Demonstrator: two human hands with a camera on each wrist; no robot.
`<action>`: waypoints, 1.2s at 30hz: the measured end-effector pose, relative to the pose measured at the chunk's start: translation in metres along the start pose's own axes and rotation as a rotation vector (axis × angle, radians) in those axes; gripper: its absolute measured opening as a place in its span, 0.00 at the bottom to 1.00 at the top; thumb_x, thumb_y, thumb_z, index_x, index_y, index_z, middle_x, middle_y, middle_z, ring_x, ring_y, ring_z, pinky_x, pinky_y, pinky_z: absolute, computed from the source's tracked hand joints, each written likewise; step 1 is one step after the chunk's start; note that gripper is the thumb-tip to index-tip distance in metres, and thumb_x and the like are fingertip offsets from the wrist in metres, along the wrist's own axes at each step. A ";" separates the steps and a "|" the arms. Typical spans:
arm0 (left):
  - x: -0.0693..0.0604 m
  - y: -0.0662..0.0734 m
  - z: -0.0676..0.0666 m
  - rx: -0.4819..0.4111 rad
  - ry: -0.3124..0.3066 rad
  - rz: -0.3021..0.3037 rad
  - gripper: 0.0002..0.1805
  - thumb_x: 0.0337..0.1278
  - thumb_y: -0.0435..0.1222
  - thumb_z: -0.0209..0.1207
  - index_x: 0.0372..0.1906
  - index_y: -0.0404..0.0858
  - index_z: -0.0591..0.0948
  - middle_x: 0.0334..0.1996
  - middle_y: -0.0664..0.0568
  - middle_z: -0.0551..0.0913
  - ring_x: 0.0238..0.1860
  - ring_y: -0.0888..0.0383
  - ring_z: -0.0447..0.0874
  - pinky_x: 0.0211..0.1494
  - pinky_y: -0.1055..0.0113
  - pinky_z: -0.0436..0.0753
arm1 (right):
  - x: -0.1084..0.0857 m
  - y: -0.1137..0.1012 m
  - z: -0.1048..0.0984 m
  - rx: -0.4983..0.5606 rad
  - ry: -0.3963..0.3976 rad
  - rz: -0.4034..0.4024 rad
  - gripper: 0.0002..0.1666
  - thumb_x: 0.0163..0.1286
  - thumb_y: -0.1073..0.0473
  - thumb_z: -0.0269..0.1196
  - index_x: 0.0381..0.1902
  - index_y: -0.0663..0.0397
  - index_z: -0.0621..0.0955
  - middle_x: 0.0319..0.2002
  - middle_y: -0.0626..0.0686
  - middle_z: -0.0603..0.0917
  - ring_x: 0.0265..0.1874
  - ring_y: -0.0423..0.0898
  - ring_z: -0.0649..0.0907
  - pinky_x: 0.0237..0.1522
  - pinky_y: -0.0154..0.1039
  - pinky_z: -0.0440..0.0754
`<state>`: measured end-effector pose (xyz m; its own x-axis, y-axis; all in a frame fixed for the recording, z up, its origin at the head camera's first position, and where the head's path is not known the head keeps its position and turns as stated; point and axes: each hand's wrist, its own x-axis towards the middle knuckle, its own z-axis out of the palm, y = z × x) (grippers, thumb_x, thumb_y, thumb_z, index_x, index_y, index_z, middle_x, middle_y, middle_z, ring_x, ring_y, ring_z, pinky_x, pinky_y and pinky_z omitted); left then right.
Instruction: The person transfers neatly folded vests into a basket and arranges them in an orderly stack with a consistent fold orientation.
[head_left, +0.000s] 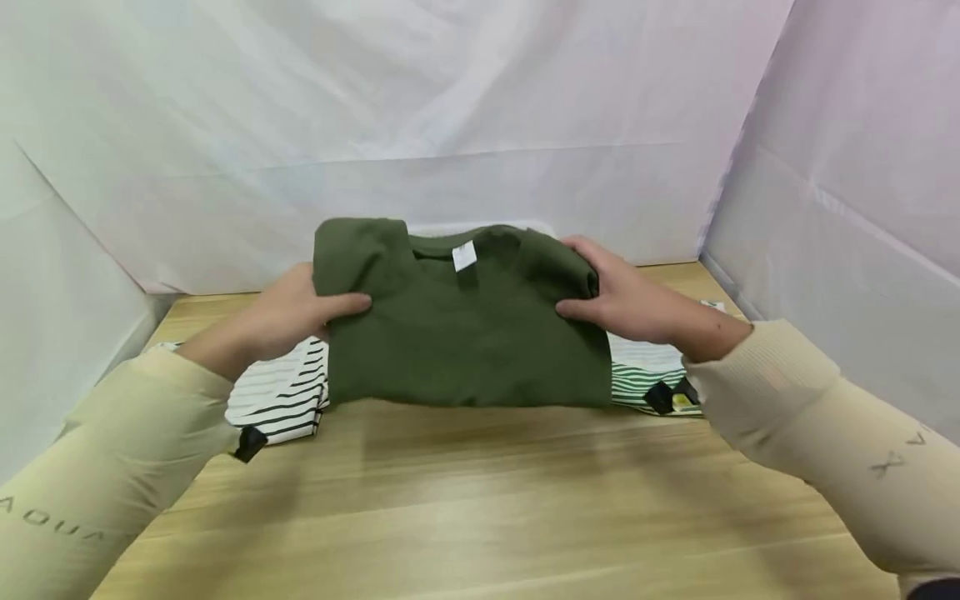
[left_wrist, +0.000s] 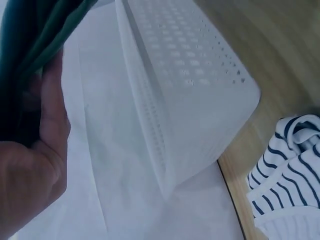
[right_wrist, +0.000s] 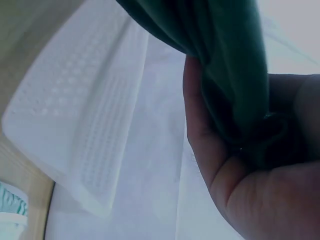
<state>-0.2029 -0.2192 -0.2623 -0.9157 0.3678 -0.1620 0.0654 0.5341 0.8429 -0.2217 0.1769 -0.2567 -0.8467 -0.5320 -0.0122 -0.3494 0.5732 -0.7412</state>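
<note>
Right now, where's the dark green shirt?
The dark green shirt is central in the head view, held between left hand and right hand, above the table.

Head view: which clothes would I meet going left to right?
Black-striped garment → green shirt → green-striped garment.

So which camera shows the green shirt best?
The head view: the green shirt faces it, collar and tag visible. The left wrist and right wrist views show only folds of it, in the left hand and right hand.
</note>
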 end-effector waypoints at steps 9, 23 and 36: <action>0.046 -0.005 -0.009 -0.095 0.126 -0.071 0.32 0.73 0.46 0.55 0.72 0.34 0.63 0.66 0.38 0.71 0.61 0.44 0.79 0.56 0.52 0.84 | 0.059 0.022 -0.009 0.066 0.053 0.095 0.36 0.73 0.63 0.61 0.73 0.49 0.59 0.67 0.58 0.68 0.63 0.56 0.73 0.60 0.55 0.76; 0.085 -0.039 -0.005 0.061 0.122 -0.174 0.28 0.73 0.42 0.55 0.68 0.29 0.67 0.60 0.33 0.76 0.54 0.42 0.83 0.48 0.57 0.87 | 0.106 0.042 0.020 -0.100 0.037 0.194 0.37 0.74 0.66 0.57 0.76 0.49 0.56 0.68 0.62 0.68 0.63 0.58 0.74 0.57 0.57 0.77; 0.099 -0.037 0.028 0.574 0.151 -0.143 0.32 0.70 0.36 0.57 0.67 0.19 0.61 0.56 0.24 0.74 0.46 0.36 0.85 0.39 0.56 0.88 | 0.107 0.054 0.053 -0.391 0.036 0.142 0.44 0.71 0.73 0.50 0.79 0.56 0.47 0.58 0.67 0.77 0.55 0.61 0.80 0.53 0.52 0.76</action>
<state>-0.2850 -0.1811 -0.3237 -0.9744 0.1730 -0.1434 0.1028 0.9108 0.3999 -0.3098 0.1181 -0.3335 -0.9086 -0.4121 -0.0672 -0.3480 0.8364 -0.4234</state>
